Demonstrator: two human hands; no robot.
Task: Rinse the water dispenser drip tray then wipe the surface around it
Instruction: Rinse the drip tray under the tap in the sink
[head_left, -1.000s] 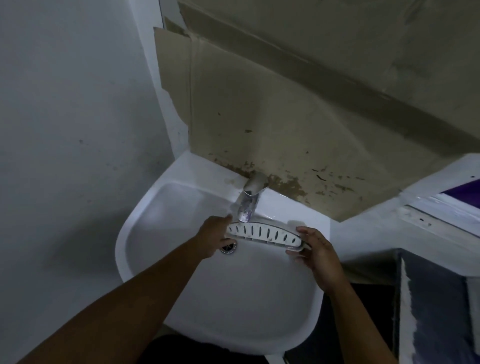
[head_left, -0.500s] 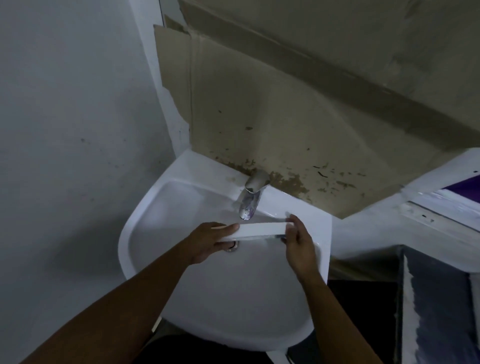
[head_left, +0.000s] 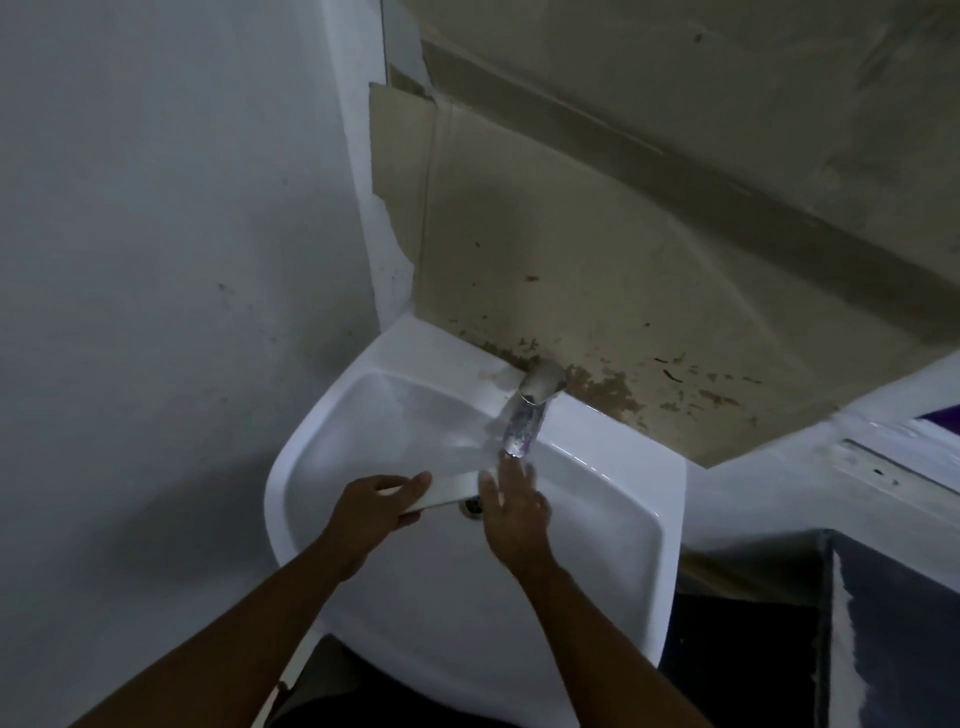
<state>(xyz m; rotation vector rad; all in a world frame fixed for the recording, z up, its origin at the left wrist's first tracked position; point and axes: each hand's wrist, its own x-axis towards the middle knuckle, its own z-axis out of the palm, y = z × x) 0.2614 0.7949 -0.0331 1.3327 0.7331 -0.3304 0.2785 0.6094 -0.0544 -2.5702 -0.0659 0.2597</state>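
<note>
White sink (head_left: 311, 441), plain white drip tray (head_left: 451, 486) edge-on

White sink (head_left: 670, 519), white tray (head_left: 452, 488), brown-stained cardboard (head_left: 597, 291).

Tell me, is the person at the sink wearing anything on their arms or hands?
No. Both forearms are bare right down to the frame's edge, with no sleeves showing. The left hand and right hand carry no gloves, and no watch, bracelet or ring is visible in this dim light.

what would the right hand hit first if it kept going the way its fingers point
Most likely the water stream under the faucet: the right hand points up towards it, fingertips just short. Beyond lies the sink back rim, though depth is unclear.
</note>
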